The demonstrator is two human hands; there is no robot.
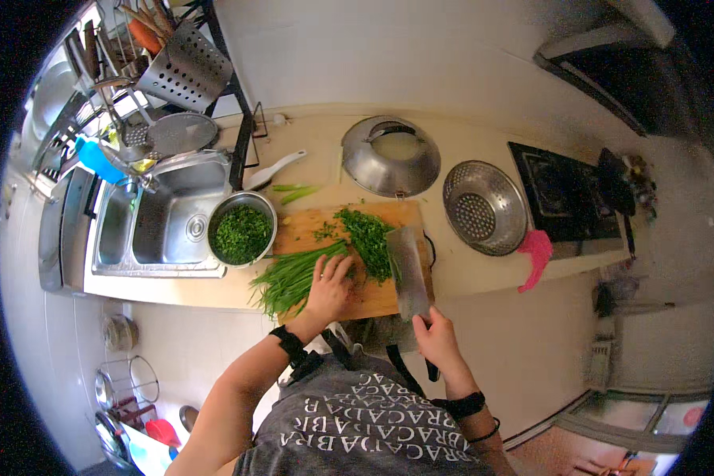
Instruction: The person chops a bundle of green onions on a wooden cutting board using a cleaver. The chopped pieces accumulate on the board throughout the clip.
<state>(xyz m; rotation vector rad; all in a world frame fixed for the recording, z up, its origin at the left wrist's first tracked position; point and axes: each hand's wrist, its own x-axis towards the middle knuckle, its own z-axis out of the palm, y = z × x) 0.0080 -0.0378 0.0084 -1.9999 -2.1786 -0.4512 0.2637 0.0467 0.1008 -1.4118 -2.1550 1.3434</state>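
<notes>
My left hand (331, 288) rests on a bundle of long green chives (294, 276) that lies across the wooden cutting board (309, 229) and hangs past its left side. In my right hand (437, 336) is the handle of a wide-bladed cleaver (409, 273). Its blade is over the right part of the board, against a heap of chopped greens (366, 238). Left of the board, a steel bowl (272, 205) holds finely chopped greens (241, 234). The far ends of the bundle under my left fingers are partly hidden.
A double steel sink (169, 199) is at the left, beneath a rack with a perforated utensil holder (187, 68). A domed pan lid (387, 172) lies behind the board. To the right are a steel colander (485, 208), a pink cloth (535, 256) and a black stove (571, 196).
</notes>
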